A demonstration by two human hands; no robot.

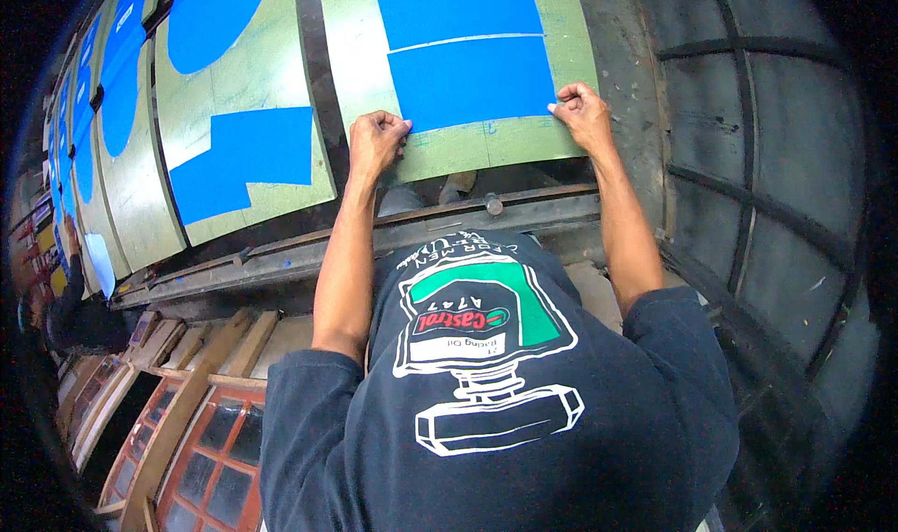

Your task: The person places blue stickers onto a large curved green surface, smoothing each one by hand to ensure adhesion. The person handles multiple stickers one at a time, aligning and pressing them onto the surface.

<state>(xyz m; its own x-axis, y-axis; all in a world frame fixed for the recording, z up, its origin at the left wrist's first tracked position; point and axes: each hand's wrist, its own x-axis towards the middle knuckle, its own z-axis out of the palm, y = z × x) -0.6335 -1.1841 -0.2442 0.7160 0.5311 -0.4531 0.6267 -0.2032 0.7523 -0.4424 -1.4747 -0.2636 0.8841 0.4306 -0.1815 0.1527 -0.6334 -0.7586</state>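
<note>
A flat blue rectangular sheet (pixel 477 83) lies on a pale green board (pixel 449 152) in front of me. At its near left corner is my left hand (pixel 377 139), thumb and fingertips pinched together on the edge. My right hand (pixel 584 115) pinches the near right corner in the same way. Beyond a thin pale gap, a second blue piece (pixel 459 6) lies on the same board. Faint blue marks show on the board's surface near the sheet's front edge. Whether the sheet's corners are lifted off the board cannot be made out.
To the left, another green board (pixel 280 206) carries an angular blue piece (pixel 245 160) and a rounded one (pixel 214 16). More such boards recede leftward, where a co-worker's arm (pixel 70 251) reaches in. A metal rail (pixel 449 216) runs before me. Wood-framed windows (pixel 210 455) lean below left.
</note>
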